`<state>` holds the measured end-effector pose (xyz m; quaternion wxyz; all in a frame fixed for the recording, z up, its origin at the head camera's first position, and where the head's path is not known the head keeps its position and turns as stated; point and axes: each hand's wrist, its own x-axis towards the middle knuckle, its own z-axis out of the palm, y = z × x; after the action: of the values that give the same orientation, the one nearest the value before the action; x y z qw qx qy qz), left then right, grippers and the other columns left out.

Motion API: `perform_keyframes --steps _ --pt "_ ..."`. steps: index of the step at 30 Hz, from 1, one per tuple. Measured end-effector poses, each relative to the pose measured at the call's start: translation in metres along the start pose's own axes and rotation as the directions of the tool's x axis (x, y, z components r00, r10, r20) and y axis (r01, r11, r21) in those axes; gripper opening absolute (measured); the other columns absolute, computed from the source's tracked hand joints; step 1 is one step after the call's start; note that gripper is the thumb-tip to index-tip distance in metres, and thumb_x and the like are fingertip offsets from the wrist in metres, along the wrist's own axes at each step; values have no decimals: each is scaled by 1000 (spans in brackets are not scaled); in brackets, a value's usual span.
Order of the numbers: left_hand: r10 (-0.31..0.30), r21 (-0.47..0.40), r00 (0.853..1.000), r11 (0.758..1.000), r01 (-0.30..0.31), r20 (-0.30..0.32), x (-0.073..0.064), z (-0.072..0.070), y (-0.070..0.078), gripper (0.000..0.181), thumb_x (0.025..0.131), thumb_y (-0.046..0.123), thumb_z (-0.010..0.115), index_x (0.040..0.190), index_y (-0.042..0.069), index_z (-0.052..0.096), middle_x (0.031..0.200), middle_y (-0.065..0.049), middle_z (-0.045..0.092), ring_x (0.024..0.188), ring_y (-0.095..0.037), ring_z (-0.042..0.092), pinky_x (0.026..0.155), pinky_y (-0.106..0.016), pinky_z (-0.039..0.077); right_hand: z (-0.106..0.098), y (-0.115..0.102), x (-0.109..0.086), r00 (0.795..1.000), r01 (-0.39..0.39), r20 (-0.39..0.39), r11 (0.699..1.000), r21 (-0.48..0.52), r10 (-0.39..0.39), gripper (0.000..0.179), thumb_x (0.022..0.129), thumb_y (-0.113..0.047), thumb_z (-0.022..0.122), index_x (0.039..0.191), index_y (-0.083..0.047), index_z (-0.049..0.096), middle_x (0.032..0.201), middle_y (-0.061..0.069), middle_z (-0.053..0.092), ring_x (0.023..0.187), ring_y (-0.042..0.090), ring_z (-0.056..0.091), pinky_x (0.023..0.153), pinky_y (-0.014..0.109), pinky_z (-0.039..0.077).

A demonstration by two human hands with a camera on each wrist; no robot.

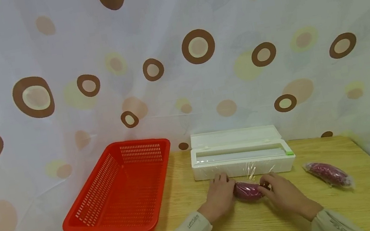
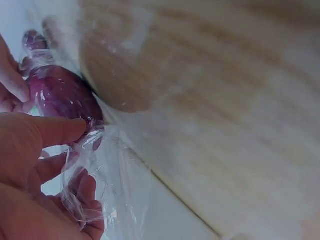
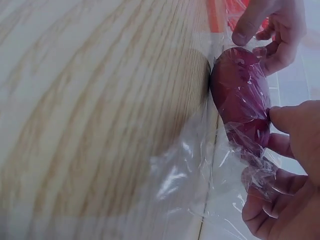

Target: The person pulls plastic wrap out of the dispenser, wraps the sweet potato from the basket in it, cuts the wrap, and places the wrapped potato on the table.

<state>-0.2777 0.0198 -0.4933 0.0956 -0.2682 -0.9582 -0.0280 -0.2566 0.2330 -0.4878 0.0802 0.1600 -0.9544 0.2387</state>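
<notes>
A reddish-purple sweet potato (image 1: pixel 247 191), tapered at the ends, lies on the table with clear cling film (image 2: pixel 95 182) around it. At its left end my left hand (image 1: pixel 220 192) holds bunched film in curled fingers, the thumb touching the skin. My right hand (image 1: pixel 282 194) pinches the film at the other end, its thumb against the sweet potato as the right wrist view shows. Film stretches from there up to the white cling film box (image 1: pixel 245 166), whose lid stands raised behind a roll (image 1: pixel 239 156).
To the left stands a red plastic basket (image 1: pixel 115 228) with slotted sides. Another film-wrapped sweet potato (image 1: pixel 328 174) lies on the wooden table (image 1: pixel 262 225) right of the box. A patterned curtain (image 1: pixel 162 25) hangs behind and at both sides.
</notes>
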Motion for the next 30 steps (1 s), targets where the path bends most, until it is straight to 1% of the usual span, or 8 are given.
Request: perform_keyframes --steps 2,5,10,13,16,22,25,30 --pt "6 12 1000 1000 -6 -5 2 -3 0 21 90 18 63 110 18 67 101 -1 53 95 -16 48 83 -31 39 0 1 1 1000 22 -18 1000 0 -22 7 89 -17 66 88 -14 61 82 -3 52 69 9 47 60 27 43" --pt "10 -10 1000 1000 -9 23 5 -6 2 21 91 16 61 110 18 68 97 0 54 91 -15 49 81 -28 40 -1 2 2 1000 20 -8 1000 2 -20 7 87 -17 68 88 -13 63 83 -3 52 69 9 48 61 28 44" --pt "-10 -57 995 998 16 97 9 -8 3 25 91 14 60 115 15 65 100 0 57 95 -15 53 85 -27 43 0 3 3 998 2 57 1000 -22 -1 27 79 -19 76 100 -8 63 94 2 56 83 14 55 74 36 49" --pt "-22 -94 994 995 32 111 10 -8 1 27 90 13 60 117 13 61 103 0 59 99 -16 55 88 -29 44 2 4 4 998 42 49 997 -58 -40 32 77 -12 76 104 -6 61 99 6 57 91 21 59 79 40 50" --pt "-32 -147 992 988 50 118 12 -8 -1 32 89 12 60 121 12 55 106 -1 60 102 -16 56 90 -30 45 3 6 4 997 81 25 994 -76 -79 30 78 -7 74 105 -5 60 98 7 59 91 24 60 80 42 50" --pt "1 -153 988 988 23 154 13 -4 -2 41 86 17 66 123 12 50 110 -3 57 101 -16 54 88 -28 45 2 16 5 986 165 13 984 -66 -164 28 83 -10 71 108 -5 59 97 6 60 90 23 59 80 43 49" --pt "-8 -168 990 985 32 143 14 -1 -1 48 84 24 70 125 14 48 114 -3 55 106 -16 52 90 -29 44 2 22 6 984 176 15 984 -20 -176 26 88 -12 66 111 -4 57 99 5 59 91 20 58 79 41 49" --pt "-69 -194 995 978 81 69 20 3 2 45 86 31 69 124 17 50 111 -2 57 104 -17 53 90 -33 44 6 26 14 993 114 16 992 58 -115 17 92 -7 60 108 -4 55 98 5 60 90 18 58 78 39 49"
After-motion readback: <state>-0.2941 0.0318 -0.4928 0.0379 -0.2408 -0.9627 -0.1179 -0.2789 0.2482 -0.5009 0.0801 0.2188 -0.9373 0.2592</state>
